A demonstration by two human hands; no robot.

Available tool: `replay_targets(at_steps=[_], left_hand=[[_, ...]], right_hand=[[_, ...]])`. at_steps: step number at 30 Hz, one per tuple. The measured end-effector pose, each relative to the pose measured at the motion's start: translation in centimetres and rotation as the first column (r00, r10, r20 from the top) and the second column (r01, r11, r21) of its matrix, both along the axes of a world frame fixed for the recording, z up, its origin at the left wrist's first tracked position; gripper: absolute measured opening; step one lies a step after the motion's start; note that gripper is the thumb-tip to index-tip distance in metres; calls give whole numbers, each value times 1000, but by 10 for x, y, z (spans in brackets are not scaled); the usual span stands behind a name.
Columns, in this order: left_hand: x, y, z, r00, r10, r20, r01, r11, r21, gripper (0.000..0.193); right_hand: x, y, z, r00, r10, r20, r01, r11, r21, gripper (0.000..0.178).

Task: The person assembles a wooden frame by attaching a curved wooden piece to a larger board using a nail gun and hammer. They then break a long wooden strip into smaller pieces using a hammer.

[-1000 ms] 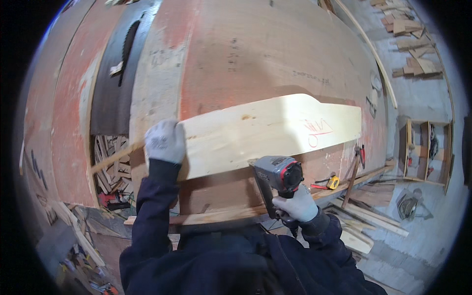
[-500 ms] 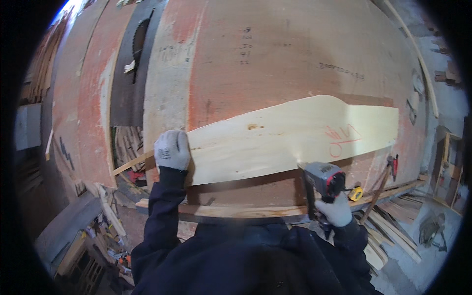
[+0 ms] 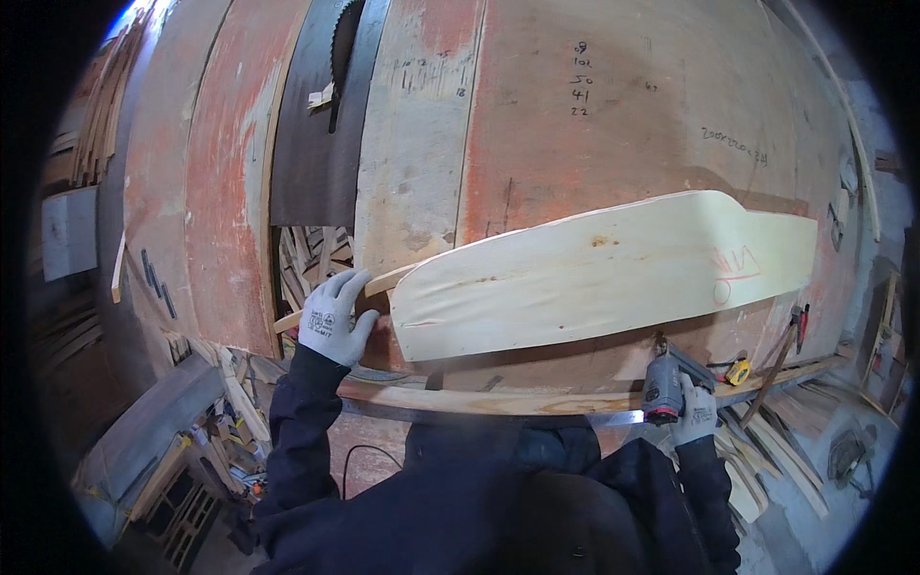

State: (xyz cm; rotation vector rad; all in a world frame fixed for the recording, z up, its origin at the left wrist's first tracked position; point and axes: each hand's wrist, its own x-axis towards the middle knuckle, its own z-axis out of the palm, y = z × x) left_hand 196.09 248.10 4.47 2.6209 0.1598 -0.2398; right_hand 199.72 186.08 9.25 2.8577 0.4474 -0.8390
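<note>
A pale plywood panel (image 3: 537, 278) with a curved upper edge and red marks lies across the worn reddish table (image 3: 537, 153). My gloved left hand (image 3: 331, 321) is just off its left end, fingers spread, over a thin wooden strip (image 3: 383, 282) that runs under the panel. Whether the fingers touch the strip I cannot tell. In my gloved right hand (image 3: 697, 412) is a grey and black nail gun (image 3: 661, 388), gripped by its handle. Its nose is near the panel's lower edge, at the right, and looks apart from it.
A toothed saw blade (image 3: 338, 53) shows in the slot of a dark plate at the far left. A yellow tape measure (image 3: 737, 372) and red-handled pliers (image 3: 801, 321) lie at the right. Along the near edge runs a wooden rail (image 3: 508, 401). Scrap wood (image 3: 781, 460) is heaped below right.
My left hand has come off the panel's end and its fingers have spread. The nail gun has drawn back from the panel's lower edge and turned. The whole view has shifted left.
</note>
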Motion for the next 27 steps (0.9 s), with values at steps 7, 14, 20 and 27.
replay_targets(at_steps=[7,14,20,27], left_hand=[[-5,27,-23,993,-82,-87,90,992,94,54],[0,25,-5,984,-23,174,-3,989,147,48],[10,22,17,909,-71,410,-30,971,235,43],[14,18,28,845,-110,524,-62,952,299,36]], right_hand=[[-27,7,-28,991,-53,-123,26,977,-212,105],[-9,41,-10,971,-112,-211,37,944,-329,94],[13,43,6,910,-342,-233,325,939,-107,73],[18,38,-9,768,-610,-198,636,761,125,55]])
